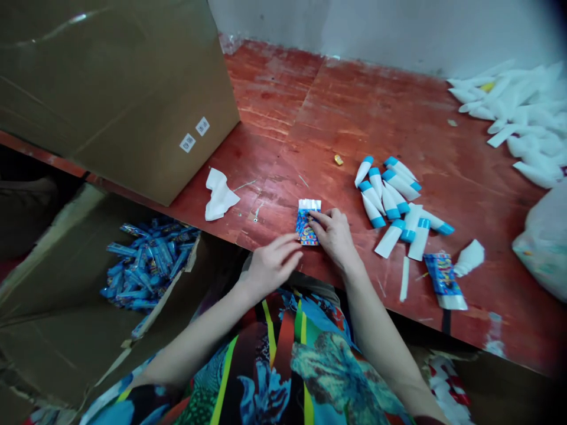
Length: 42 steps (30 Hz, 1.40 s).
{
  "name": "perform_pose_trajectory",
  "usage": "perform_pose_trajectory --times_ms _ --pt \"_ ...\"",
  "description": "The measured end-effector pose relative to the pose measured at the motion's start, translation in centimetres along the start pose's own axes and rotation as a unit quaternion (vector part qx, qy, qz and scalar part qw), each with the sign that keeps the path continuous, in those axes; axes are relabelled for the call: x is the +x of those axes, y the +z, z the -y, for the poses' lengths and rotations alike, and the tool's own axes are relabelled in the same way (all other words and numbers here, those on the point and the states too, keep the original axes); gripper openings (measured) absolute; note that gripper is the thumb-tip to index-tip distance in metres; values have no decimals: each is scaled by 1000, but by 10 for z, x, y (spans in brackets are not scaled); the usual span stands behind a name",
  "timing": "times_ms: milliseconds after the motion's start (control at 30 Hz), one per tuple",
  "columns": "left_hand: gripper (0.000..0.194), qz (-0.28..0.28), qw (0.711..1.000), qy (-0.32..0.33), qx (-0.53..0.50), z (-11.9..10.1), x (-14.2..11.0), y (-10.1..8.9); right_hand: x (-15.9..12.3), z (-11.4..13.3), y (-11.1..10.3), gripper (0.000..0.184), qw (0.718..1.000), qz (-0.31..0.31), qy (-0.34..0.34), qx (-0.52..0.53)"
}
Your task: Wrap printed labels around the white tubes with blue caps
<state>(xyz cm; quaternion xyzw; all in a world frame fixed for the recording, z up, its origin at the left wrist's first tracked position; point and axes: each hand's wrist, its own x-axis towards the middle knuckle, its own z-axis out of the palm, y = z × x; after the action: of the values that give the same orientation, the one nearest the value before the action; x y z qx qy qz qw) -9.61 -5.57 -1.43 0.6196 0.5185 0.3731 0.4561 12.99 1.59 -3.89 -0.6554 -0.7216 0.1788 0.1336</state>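
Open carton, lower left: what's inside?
A loose heap of blue printed packets, lying at mixed angles in the carton. The top layer shows; packets lower in the heap, and whatever it rests on, are covered.

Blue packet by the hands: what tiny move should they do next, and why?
Maybe steady the blue packet with the left hand: the right hand already has fingertips on it, and the left fingertips are right by its near corner.
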Motion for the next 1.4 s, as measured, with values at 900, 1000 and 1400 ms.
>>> perform_pose_trajectory --times_ms 900,1000,1400 --pt "23 -19 983 -183 -16 6 86 28 -5 -4 -4 48 987 -19 46 150" --pt "30 -19 977 -208 -45 5 87 26 -7 -4 1 46 989 -34 54 136" --pt "18 -21 937 -290 -195 22 81 13 -12 -5 10 49 997 -49 21 50"
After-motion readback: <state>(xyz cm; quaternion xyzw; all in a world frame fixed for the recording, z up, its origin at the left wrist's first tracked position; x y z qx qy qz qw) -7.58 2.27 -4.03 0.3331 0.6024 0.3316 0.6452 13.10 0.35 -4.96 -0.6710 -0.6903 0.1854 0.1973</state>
